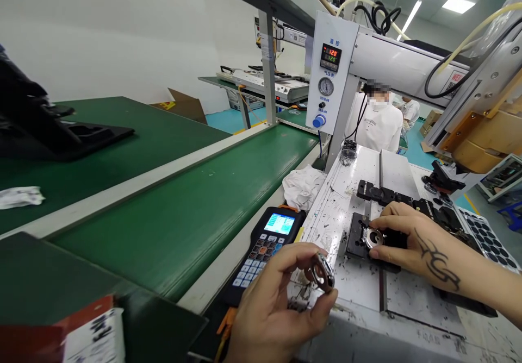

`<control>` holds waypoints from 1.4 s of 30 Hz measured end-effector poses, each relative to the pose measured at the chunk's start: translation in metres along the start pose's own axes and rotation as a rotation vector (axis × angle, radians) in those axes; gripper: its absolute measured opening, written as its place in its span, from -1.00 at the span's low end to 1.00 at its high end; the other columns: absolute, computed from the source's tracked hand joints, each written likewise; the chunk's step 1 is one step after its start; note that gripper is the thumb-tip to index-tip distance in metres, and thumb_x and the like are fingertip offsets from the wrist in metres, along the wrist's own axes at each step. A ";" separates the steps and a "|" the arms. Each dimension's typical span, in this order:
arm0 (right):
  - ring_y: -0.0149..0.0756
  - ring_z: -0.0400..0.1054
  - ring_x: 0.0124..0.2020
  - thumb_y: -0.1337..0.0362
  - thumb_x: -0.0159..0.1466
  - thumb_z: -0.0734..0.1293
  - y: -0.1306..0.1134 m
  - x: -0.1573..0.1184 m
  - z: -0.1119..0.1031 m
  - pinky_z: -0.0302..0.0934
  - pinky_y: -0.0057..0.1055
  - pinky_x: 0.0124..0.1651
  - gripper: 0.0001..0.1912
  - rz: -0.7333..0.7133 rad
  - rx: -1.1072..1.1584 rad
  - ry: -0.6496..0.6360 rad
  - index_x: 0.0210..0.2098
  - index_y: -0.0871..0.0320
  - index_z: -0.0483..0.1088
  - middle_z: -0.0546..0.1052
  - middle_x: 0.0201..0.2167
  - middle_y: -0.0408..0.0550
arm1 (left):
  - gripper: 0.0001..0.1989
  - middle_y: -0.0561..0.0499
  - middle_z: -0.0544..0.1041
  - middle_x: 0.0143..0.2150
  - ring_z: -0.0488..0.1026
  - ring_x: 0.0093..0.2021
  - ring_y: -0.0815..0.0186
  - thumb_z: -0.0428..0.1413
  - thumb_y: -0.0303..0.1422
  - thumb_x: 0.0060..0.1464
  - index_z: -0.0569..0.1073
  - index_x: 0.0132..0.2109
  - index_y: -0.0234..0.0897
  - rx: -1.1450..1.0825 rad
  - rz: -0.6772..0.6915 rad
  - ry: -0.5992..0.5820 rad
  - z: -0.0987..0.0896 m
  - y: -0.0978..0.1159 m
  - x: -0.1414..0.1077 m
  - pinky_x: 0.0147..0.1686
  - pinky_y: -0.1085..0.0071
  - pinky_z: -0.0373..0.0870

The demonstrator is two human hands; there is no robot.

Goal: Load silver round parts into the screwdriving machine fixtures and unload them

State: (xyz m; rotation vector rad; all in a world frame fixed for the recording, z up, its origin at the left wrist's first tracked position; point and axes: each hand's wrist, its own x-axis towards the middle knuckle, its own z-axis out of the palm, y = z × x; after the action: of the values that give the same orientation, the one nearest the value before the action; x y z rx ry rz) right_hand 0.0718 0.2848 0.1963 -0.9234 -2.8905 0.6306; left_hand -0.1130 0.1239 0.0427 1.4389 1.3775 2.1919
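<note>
My left hand (281,300) pinches a shiny metal ring (322,272) between thumb and fingers, raised in front of the machine bed. To its right, my right hand (408,238) has thumb and fingers closed around the sides of a second metal ring (373,237). That ring is at a black fixture block (355,239) on the white machine bed (342,292). The palm side of my right hand and part of the block are hidden. A handheld controller (261,251) with a lit screen lies just beyond my left hand.
A green conveyor belt (196,194) runs along the left. A white cloth (304,185) lies beside the bed. Black parts (381,193) line the bed behind my right hand, and a tray of black discs (487,238) is at the right. The dispensing head (489,140) hangs above.
</note>
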 end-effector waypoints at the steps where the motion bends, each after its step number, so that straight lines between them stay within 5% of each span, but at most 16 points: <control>1: -0.12 0.41 0.00 -0.03 0.43 0.47 0.000 -0.001 0.000 0.36 -0.18 0.03 -0.69 0.009 0.008 -0.006 0.10 -0.12 0.59 0.47 -0.01 -0.06 | -0.56 0.00 0.62 0.00 0.63 -0.14 0.38 0.35 -0.43 0.21 0.52 0.19 -0.04 -0.004 0.002 0.001 0.000 0.001 0.001 -0.02 0.61 0.60; 4: -0.09 0.39 0.02 -0.05 0.46 0.42 -0.001 -0.003 0.002 0.35 -0.15 0.01 -0.64 0.024 0.024 0.022 0.16 -0.10 0.55 0.46 0.03 -0.03 | -0.54 0.04 0.61 -0.02 0.62 -0.17 0.41 0.35 -0.46 0.20 0.52 0.19 0.00 -0.017 -0.016 -0.009 0.000 0.006 0.003 -0.02 0.63 0.60; 11: -0.08 0.33 -0.01 0.15 0.49 0.41 0.005 0.000 0.009 0.25 -0.12 0.04 -0.86 -0.066 0.011 0.104 -0.11 0.07 0.56 0.48 -0.12 -0.02 | -0.50 0.06 0.62 0.03 0.63 -0.08 0.41 0.36 -0.48 0.19 0.51 0.20 0.03 -0.018 -0.058 -0.029 -0.004 0.007 0.001 0.04 0.62 0.58; 16: -0.09 0.34 0.00 0.16 0.48 0.45 0.012 0.003 0.013 0.23 -0.10 0.05 -0.89 -0.103 0.008 0.134 -0.12 0.06 0.57 0.51 -0.13 -0.05 | -0.52 0.04 0.63 0.01 0.63 -0.09 0.37 0.35 -0.49 0.19 0.51 0.21 -0.04 -0.011 -0.083 -0.045 -0.003 0.005 0.001 0.01 0.56 0.60; 24: -0.06 0.37 0.00 0.16 0.55 0.33 0.006 -0.011 0.010 0.28 -0.04 0.07 -0.77 -0.130 -0.070 0.235 0.03 0.10 0.59 0.54 -0.09 0.04 | -0.59 0.00 0.65 -0.09 0.59 -0.18 0.35 0.35 -0.44 0.20 0.52 0.16 -0.16 0.056 -0.048 -0.016 0.002 0.006 0.005 -0.09 0.49 0.60; 28: -0.10 0.42 -0.06 0.20 0.59 0.23 0.007 -0.025 0.003 0.32 -0.10 0.00 -0.72 -0.185 -0.064 0.343 -0.05 0.10 0.58 0.54 -0.12 0.05 | -0.60 0.01 0.65 -0.10 0.56 -0.18 0.33 0.36 -0.39 0.20 0.52 0.15 -0.15 0.093 -0.047 -0.039 0.004 0.004 0.004 -0.10 0.43 0.57; 42: -0.03 0.41 -0.02 0.14 0.48 0.43 0.011 -0.005 0.020 0.33 -0.03 0.07 -0.76 -0.106 -0.050 0.261 -0.03 0.12 0.68 0.58 -0.12 0.08 | -0.62 0.03 0.62 -0.18 0.55 -0.23 0.32 0.35 -0.35 0.19 0.50 0.12 -0.23 0.149 -0.062 -0.076 0.007 0.007 0.008 -0.14 0.34 0.53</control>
State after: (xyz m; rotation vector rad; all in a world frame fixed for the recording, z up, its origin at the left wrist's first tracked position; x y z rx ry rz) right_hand 0.0783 0.2829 0.1738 -0.7847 -2.7099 0.3985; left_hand -0.1092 0.1285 0.0539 1.4898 1.5665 2.0126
